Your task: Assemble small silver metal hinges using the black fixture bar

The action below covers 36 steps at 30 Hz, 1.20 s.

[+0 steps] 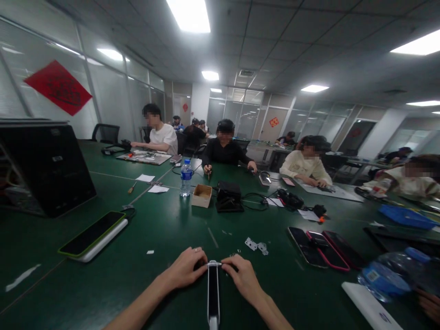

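A long narrow device with a white frame and a dark middle (213,293) lies on the green table, pointing away from me. My left hand (188,268) pinches the left side of its far end between thumb and fingers; a ring shows on one finger. At the right side of that same end, the thumb and forefinger of my right hand (242,275) close on a small thin part that I cannot make out. Beyond my right hand lie flat metal plates (256,245) and a few tiny bits.
An open cardboard box (202,196), a water bottle (186,178) and a black case (229,197) stand ahead. Phones (321,247) and another bottle (393,275) lie right. Left are a phone on a white block (92,236) and a black computer case (48,169). People sit across the table.
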Motion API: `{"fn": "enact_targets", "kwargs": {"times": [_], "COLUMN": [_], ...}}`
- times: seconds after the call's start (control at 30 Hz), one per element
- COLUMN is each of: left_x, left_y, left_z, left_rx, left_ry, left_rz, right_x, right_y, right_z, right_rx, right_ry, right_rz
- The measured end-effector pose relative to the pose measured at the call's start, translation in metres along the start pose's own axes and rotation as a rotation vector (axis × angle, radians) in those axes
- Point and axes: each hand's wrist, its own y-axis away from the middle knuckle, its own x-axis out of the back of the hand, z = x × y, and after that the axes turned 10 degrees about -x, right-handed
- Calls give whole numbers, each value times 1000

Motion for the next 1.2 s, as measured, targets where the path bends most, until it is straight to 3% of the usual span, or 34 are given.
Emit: {"fn": "enact_targets", "kwargs": {"times": [0.23,0.5,0.87,1.2], "left_x": [-1,-4,-6,-4], "left_y": [2,2,2,1], "left_z": [1,1,-1,2], "left_rx": [-14,-41,-28,-25], "left_ry": [-11,-60,-50,-54], "left_rz": [26,30,35,41], "right_x": [-3,-15,-9,-8], "right_y": [-3,-3,-1,2], "right_z": [-5,2,9,10], "right_rx": [-3,-12,-34,-6], "right_ry": [6,-75,48,6], "right_rz": [-22,66,111,115]}}
